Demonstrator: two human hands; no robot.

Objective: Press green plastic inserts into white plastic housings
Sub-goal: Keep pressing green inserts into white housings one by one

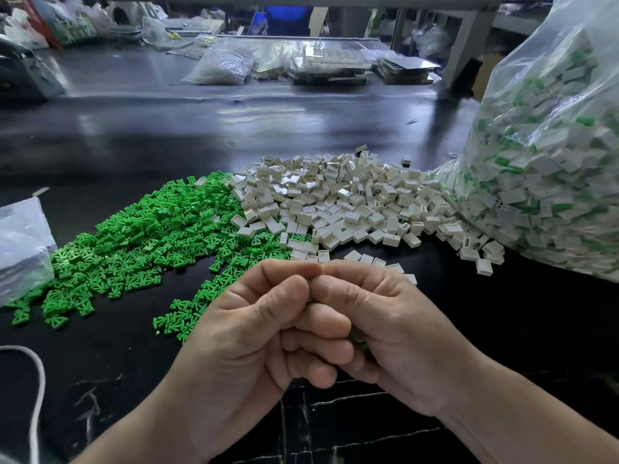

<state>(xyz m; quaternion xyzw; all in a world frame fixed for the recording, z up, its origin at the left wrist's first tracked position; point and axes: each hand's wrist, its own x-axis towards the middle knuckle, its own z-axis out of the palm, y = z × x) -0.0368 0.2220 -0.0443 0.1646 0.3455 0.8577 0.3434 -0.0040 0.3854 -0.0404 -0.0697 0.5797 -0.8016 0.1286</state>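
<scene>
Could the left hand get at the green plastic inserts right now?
Probably yes: the heap of green plastic inserts lies on the black table beside the left hand, nothing between. But its fingers are curled against the right hand, where a green piece peeks out, so it must let go first.

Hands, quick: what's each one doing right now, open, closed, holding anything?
Left hand: fingers curled and pressed against the other hand; cannot tell if it holds anything.
Right hand: fingers curled round a green piece, barely showing.
</scene>
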